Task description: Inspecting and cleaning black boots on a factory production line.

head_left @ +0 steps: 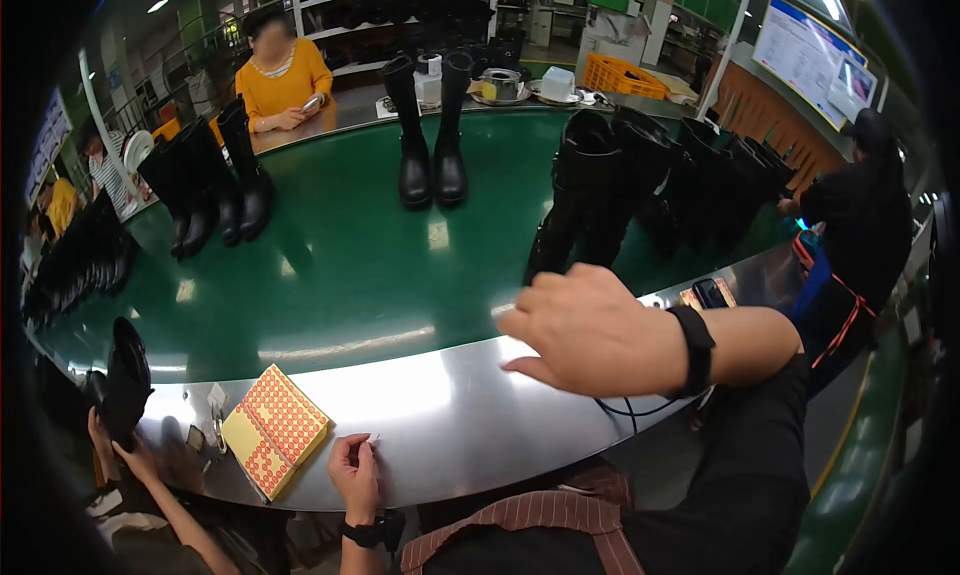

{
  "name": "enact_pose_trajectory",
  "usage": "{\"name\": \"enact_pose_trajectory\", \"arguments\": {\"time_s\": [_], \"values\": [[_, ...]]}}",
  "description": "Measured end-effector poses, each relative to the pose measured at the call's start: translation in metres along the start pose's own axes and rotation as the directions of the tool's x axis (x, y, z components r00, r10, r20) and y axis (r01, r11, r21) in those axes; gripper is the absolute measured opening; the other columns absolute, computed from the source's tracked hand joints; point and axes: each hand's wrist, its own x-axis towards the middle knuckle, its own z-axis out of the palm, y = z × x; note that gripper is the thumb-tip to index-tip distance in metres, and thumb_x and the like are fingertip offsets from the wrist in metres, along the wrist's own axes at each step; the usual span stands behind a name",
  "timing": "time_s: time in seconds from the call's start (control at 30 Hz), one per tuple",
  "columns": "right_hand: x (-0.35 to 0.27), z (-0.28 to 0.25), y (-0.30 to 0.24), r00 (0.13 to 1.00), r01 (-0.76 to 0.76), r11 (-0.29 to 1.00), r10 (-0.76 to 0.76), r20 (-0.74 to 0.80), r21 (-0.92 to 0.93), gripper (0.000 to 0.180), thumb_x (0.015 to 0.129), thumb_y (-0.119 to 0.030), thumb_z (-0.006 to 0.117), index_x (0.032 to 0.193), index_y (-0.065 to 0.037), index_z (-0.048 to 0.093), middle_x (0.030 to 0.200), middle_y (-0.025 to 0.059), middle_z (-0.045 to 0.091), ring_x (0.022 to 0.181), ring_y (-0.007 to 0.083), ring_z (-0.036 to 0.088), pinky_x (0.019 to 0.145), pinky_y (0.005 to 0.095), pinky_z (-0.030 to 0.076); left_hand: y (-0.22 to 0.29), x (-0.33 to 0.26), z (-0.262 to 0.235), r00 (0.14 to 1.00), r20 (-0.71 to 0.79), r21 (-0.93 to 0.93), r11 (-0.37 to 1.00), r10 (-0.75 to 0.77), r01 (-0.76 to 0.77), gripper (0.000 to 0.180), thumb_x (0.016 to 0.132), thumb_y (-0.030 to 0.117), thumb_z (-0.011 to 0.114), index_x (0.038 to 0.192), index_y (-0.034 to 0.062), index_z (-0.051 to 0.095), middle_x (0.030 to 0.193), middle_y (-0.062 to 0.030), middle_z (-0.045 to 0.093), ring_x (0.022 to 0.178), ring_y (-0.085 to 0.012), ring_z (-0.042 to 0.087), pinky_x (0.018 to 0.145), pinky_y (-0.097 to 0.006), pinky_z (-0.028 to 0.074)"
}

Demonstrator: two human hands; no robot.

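My left hand [353,470] rests at the near edge of the steel strip [450,415], fingers closed in a pinch. A tiny pale tip pokes out by the fingertips; I cannot make out what it belongs to. Raised over the right part of the strip, my right hand [595,330] is half curled, its thumb apart from the fingers and nothing visible between them. Just beyond it stand tall black boots [585,175], partly hidden by the hand. A yellow box with a red pattern [275,430] lies left of my left hand.
A pair of black boots [432,175] stands on the green conveyor belt [340,295], more boots [195,190] at left. A co-worker's hands [125,455] hold a black boot [125,385] at lower left. Other people stand across [285,80] and at right [865,205]. A cable [632,412] hangs nearby.
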Motion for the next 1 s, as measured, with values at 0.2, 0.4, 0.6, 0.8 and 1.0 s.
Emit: {"name": "enact_pose_trajectory", "arguments": {"time_s": [0.2, 0.4, 0.6, 0.8, 1.0], "values": [[-0.057, -0.011, 0.099, 0.8, -0.385, 0.913, 0.402, -0.446, 0.133, 0.041, 0.086, -0.025, 0.065, 0.125, -0.011, 0.06, 0.104, 0.0139, 0.067, 0.102, 0.0326, 0.064, 0.088, 0.0422, 0.051, 0.0, 0.001, 0.002, 0.996, 0.004, 0.133, 0.987, 0.085, -0.085, 0.009, 0.091, 0.001, 0.059, 0.094, -0.002, 0.067, 0.079, -0.0019, 0.06, 0.065, -0.007, 0.053, 0.06, -0.022, 0.044], [-0.07, 0.039, 0.278, 0.676, -0.589, 0.775, 0.627, -0.386, 0.228, 0.079, 0.077, -0.008, 0.061, 0.15, -0.015, 0.033, 0.125, 0.022, 0.058, 0.122, 0.0386, 0.053, 0.104, 0.0428, 0.044, 0.007, 0.002, 0.008, 0.999, 0.035, 0.074, 0.997, -0.012, 0.01, 0.009, 0.091, 0.001, 0.059, 0.093, -0.0016, 0.067, 0.079, -0.0014, 0.06, 0.063, -0.0061, 0.053, 0.058, -0.022, 0.043], [-0.042, 0.055, 0.28, 0.712, -0.515, 0.809, 0.588, -0.384, 0.284, 0.085, 0.073, -0.009, 0.068, 0.15, -0.02, 0.035, 0.122, 0.0219, 0.06, 0.117, 0.038, 0.057, 0.1, 0.0438, 0.047, -0.004, -0.001, 0.004, 0.993, -0.035, 0.155, 0.982, 0.113, -0.107, 0.009, 0.09, 0.0, 0.059, 0.092, -0.0015, 0.068, 0.079, -0.0023, 0.061, 0.062, -0.0059, 0.054, 0.055, -0.022, 0.043], [-0.026, 0.04, 0.256, 0.766, -0.51, 0.815, 0.576, -0.286, 0.275, 0.081, 0.08, -0.003, 0.071, 0.149, -0.027, 0.037, 0.092, 0.0111, 0.06, 0.091, 0.0303, 0.063, 0.081, 0.0406, 0.05, 0.007, -0.001, 0.007, 0.999, -0.014, 0.147, 0.988, 0.045, -0.042, 0.009, 0.09, -0.001, 0.059, 0.091, -0.0013, 0.068, 0.078, -0.0024, 0.061, 0.062, -0.006, 0.054, 0.056, -0.022, 0.044], [-0.005, 0.035, 0.245, 0.853, -0.395, 0.896, 0.439, -0.281, 0.201, 0.085, 0.079, 0.005, 0.068, 0.151, -0.026, 0.034, 0.099, 0.0221, 0.068, 0.092, 0.0355, 0.067, 0.083, 0.0429, 0.053, 0.0, 0.004, 0.007, 1.0, -0.007, 0.136, 0.99, 0.02, -0.019, 0.008, 0.09, 0.0, 0.06, 0.092, -0.0007, 0.069, 0.076, -0.0008, 0.06, 0.062, -0.0051, 0.052, 0.056, -0.021, 0.043]]}}
